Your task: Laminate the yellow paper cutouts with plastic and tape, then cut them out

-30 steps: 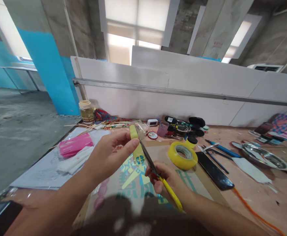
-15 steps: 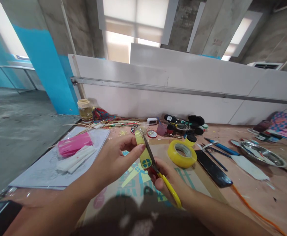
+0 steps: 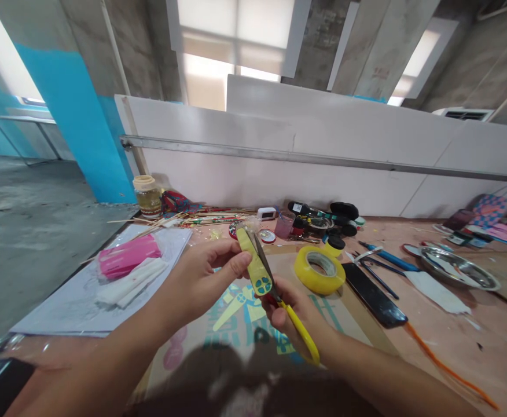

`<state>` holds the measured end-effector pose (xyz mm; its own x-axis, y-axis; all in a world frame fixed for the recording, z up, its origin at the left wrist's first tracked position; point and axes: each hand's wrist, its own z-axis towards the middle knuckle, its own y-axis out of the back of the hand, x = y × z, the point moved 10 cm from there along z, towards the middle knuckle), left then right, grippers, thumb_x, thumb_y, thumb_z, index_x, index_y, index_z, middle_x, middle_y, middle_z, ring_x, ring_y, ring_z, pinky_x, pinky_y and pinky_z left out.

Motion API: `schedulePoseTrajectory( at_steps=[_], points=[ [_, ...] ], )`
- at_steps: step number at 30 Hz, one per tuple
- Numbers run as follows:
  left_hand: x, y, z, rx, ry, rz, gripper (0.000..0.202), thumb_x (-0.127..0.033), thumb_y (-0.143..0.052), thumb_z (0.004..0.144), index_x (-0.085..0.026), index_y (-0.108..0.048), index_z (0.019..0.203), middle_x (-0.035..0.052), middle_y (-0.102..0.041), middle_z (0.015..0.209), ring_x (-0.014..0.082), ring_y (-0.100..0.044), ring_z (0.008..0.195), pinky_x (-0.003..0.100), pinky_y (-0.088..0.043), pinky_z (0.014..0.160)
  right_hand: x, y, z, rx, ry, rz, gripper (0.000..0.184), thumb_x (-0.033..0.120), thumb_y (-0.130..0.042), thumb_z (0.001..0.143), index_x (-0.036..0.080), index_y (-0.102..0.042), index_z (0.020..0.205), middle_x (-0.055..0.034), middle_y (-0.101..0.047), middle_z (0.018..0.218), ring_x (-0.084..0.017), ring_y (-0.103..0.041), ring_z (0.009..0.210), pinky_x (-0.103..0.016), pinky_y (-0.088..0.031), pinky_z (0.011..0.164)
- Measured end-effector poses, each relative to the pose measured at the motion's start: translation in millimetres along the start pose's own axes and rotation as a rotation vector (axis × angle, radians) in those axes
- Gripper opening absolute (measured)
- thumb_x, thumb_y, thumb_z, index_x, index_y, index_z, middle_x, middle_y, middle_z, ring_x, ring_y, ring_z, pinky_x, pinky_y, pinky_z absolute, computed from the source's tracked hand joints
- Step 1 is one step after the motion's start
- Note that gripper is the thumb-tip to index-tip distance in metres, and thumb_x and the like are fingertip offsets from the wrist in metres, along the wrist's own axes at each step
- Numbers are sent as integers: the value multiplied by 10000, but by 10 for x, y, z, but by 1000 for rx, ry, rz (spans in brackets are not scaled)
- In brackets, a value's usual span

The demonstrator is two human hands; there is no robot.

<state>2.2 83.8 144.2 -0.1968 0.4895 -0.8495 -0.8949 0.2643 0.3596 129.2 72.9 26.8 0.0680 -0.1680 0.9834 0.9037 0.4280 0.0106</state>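
My left hand [image 3: 212, 278] pinches the edge of a yellow strip [image 3: 256, 267], long and narrow, with a blue four-part round mark at its lower end. In my right hand [image 3: 290, 310] are scissors [image 3: 302, 339] with yellow handles. Their dark blades run up along the strip's right edge, slightly apart at the top. Part of the handles is hidden by my fingers. Below both hands lies a brown cardboard sheet [image 3: 344, 341] with blue lettering and yellow cut-out shapes [image 3: 230, 313] on it.
Right of my hands are a roll of yellow tape [image 3: 340, 278], a black phone [image 3: 375, 295] and a metal dish [image 3: 462, 269]. On the left, a pink packet [image 3: 129, 256] lies on white paper [image 3: 54, 310]. A lidded jar [image 3: 147, 197] and thin sticks sit near the wall.
The yellow strip has turned a little, and its patterned end has shifted slightly up and right. My left fingers have moved slightly left. Both hands keep their hold.
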Motion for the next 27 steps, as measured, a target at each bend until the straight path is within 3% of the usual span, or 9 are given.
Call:
schedulePoseTrajectory(
  at_steps=[7, 13, 18, 22, 27],
  points=[
    [18, 101, -16, -98, 13, -9, 241, -319, -568, 952, -204, -659, 760, -34, -671, 712, 118, -599, 645, 207, -459, 590, 82, -34, -12, 18, 0, -31, 737, 858, -662, 689, 210, -625, 1038, -8, -482, 844, -130, -379, 691, -229, -352, 573],
    [23, 143, -26, -122, -3, 24, 260, -360, -569, 961, -202, -648, 769, -25, -657, 732, 135, -599, 695, 218, -458, 606, 178, 4, 5, 32, 79, -54, 633, 800, -591, 819, 208, -579, 1042, 29, -431, 767, -101, -331, 586, -231, -298, 495],
    [-26, 129, -43, -133, -18, 135, 270, -356, -550, 959, -196, -655, 769, -23, -637, 690, 138, -586, 659, 232, -432, 586, 210, 179, 83, -48, 109, -68, 588, 758, -583, 857, 222, -562, 1096, 39, -435, 755, -97, -354, 551, -226, -311, 466],
    [-60, 100, -50, -136, -37, 182, 280, -344, -539, 961, -193, -649, 753, -19, -642, 687, 138, -580, 653, 239, -428, 597, 356, 316, 125, -86, 53, -192, 576, 744, -591, 857, 215, -566, 1082, 35, -467, 746, -98, -384, 544, -232, -343, 476],
    [-14, 91, -40, -140, -25, 113, 235, -337, -550, 957, -206, -679, 810, -17, -680, 743, 143, -609, 689, 238, -460, 625, 513, 254, 94, 27, 23, -299, 600, 774, -603, 823, 216, -593, 1044, 1, -509, 791, -134, -465, 639, -256, -401, 541]
  ],
)
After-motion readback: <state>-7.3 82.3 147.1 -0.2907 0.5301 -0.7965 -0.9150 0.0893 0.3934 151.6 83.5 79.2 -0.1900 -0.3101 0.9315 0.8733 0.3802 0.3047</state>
